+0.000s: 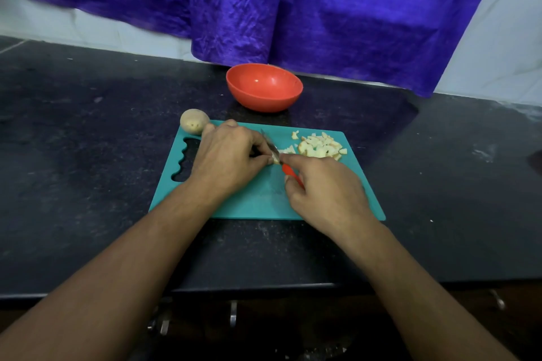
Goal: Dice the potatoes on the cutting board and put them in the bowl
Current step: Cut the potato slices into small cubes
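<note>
A teal cutting board [258, 202] lies on the dark counter. My left hand [225, 155] presses a small potato piece [275, 159] onto the board with its fingertips. My right hand [325, 193] grips a knife with a red handle [289, 170], its blade [269, 145] angled across that piece. A pile of diced potato [321, 147] lies on the board's far right part. One whole unpeeled potato [194, 121] rests at the board's far left corner. The empty red bowl [264, 87] stands behind the board.
The black stone counter [88, 155] stretches wide on both sides. Purple cloth [322, 9] hangs against the tiled wall behind the bowl. The counter's front edge [258, 287] runs below my forearms, with metal handles under it.
</note>
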The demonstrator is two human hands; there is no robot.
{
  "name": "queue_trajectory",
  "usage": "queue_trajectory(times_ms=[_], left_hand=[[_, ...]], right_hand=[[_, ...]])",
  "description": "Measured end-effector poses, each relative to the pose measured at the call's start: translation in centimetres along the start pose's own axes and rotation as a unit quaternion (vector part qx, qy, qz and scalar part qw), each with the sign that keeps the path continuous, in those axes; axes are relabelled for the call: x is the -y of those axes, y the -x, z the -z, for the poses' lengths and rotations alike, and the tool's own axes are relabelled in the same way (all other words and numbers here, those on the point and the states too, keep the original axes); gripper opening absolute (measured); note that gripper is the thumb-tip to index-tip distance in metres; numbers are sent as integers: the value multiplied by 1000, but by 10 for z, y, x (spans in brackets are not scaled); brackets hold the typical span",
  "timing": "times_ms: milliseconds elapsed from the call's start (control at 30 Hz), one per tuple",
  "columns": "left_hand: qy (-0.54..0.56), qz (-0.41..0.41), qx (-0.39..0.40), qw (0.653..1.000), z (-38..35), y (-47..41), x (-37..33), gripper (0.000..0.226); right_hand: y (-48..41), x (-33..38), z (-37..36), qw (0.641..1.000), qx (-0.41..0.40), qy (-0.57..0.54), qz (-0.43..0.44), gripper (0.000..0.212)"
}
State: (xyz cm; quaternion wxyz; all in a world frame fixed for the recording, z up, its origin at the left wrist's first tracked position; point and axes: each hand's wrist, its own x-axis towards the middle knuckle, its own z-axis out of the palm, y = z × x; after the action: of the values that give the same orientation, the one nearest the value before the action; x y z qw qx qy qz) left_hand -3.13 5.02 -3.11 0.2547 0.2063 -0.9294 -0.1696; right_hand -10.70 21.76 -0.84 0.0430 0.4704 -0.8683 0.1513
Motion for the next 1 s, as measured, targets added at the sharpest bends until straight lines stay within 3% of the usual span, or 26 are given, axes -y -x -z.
queue_trajectory(times_ms=[333, 467, 567, 800, 1000], left_hand=[[8, 16, -1, 1000, -2, -2, 4, 5], [11, 19, -2, 1000, -2, 0, 3, 5], [3, 32, -5, 999, -1, 0, 3, 9], [-17, 42, -5, 999, 0, 0, 2, 16], [-30, 50, -16, 998, 1, 0, 0, 14]], right_hand=[[6, -4, 6, 999, 37, 27, 8, 49], [11, -12, 12, 998, 57, -36, -2, 47], [15, -19, 10, 996, 34, -81, -22, 45], [12, -8, 6, 997, -13, -72, -23, 47], [-1, 5, 1, 999, -5, -35, -6, 42]])
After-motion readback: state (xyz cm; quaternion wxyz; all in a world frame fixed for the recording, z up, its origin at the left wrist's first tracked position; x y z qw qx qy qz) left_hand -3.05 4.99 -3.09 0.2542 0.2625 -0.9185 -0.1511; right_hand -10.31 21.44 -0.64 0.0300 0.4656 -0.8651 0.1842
